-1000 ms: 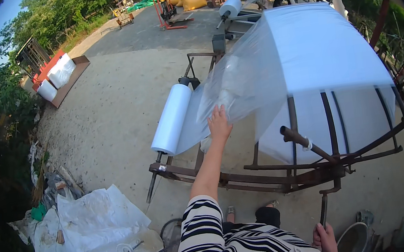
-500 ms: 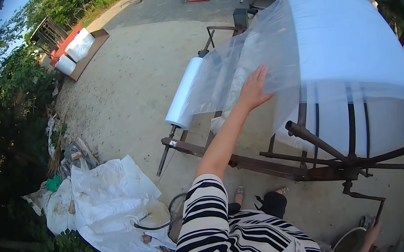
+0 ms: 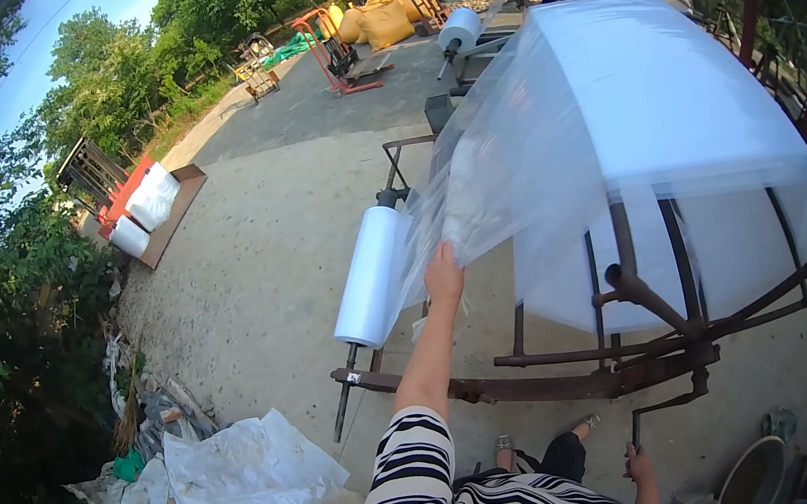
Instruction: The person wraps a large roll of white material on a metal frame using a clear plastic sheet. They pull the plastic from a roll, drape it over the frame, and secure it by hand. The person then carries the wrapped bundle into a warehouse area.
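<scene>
The left hand (image 3: pixel 443 272) has slid down the clear plastic sheet (image 3: pixel 512 148) to its lower edge and pinches it beside the white film roll (image 3: pixel 369 276). The right hand (image 3: pixel 636 465) grips the rusty frame's crank handle (image 3: pixel 666 406). Open concrete lies to the left.

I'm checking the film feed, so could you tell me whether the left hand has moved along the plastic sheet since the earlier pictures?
Yes. The left hand has slid back down the clear plastic sheet, toward its lower edge beside the white roll.
</scene>
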A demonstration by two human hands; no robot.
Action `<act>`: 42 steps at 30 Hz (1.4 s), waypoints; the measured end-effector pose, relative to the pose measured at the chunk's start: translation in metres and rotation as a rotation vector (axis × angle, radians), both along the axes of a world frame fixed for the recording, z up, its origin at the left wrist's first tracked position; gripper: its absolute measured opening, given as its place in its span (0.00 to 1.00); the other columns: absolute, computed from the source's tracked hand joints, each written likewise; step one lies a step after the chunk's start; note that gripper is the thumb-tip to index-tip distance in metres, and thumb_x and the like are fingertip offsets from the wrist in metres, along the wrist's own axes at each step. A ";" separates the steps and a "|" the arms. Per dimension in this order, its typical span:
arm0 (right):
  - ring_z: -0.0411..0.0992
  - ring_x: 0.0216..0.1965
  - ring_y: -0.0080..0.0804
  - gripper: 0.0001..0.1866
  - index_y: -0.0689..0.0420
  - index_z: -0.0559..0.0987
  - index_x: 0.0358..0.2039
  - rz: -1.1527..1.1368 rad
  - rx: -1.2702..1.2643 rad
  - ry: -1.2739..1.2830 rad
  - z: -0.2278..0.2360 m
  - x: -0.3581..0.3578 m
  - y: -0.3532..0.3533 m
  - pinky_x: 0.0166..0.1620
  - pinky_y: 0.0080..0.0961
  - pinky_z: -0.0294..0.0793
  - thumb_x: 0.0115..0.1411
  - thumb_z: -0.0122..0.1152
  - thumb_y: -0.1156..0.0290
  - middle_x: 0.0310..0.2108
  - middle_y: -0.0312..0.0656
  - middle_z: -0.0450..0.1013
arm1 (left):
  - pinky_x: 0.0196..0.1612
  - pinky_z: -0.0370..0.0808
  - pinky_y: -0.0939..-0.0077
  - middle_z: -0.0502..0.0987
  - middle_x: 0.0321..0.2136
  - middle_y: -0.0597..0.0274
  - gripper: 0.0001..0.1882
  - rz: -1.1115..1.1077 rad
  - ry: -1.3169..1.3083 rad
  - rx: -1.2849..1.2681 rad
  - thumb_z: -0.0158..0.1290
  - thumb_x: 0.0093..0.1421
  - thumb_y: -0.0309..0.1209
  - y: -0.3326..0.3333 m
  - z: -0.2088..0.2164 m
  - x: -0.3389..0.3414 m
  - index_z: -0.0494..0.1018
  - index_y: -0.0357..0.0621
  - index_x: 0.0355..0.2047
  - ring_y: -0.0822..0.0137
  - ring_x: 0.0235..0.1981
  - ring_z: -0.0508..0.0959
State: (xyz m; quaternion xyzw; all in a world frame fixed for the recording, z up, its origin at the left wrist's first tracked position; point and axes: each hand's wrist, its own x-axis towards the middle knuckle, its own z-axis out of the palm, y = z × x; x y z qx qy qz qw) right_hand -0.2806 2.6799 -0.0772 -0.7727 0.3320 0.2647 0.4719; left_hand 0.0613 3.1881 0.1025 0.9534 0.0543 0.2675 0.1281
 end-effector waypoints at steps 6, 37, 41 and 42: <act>0.53 0.10 0.19 0.19 0.57 0.66 0.27 0.007 0.394 -0.006 0.153 -0.018 0.099 0.14 0.19 0.55 0.61 0.48 0.53 0.12 0.31 0.57 | 0.37 0.74 0.68 0.78 0.33 0.59 0.13 -0.742 -0.429 -0.326 0.54 0.51 0.29 -0.089 0.145 -0.007 0.73 0.44 0.39 0.57 0.33 0.77; 0.71 0.35 0.56 0.22 0.65 0.66 0.40 -0.057 -0.558 0.019 -0.005 0.017 -0.132 0.36 0.46 0.70 0.61 0.48 0.55 0.34 0.58 0.71 | 0.57 0.58 0.55 0.54 0.59 0.44 0.42 -0.033 0.254 -0.089 0.56 0.52 0.42 0.004 0.017 -0.229 0.48 0.36 0.60 0.47 0.59 0.56; 0.73 0.22 0.46 0.24 0.67 0.67 0.42 0.082 -0.310 0.033 0.003 0.006 -0.022 0.22 0.38 0.72 0.60 0.47 0.54 0.29 0.55 0.72 | 0.58 0.56 0.53 0.53 0.60 0.45 0.44 0.007 0.368 -0.196 0.58 0.50 0.42 0.004 0.012 -0.260 0.48 0.36 0.60 0.48 0.60 0.56; 0.67 0.14 0.32 0.20 0.61 0.66 0.32 0.009 -0.216 -0.023 -0.005 -0.002 -0.006 0.15 0.32 0.68 0.59 0.50 0.53 0.16 0.41 0.65 | 0.57 0.56 0.52 0.53 0.59 0.45 0.44 0.002 0.369 -0.225 0.58 0.49 0.42 0.004 0.006 -0.263 0.48 0.36 0.59 0.48 0.59 0.56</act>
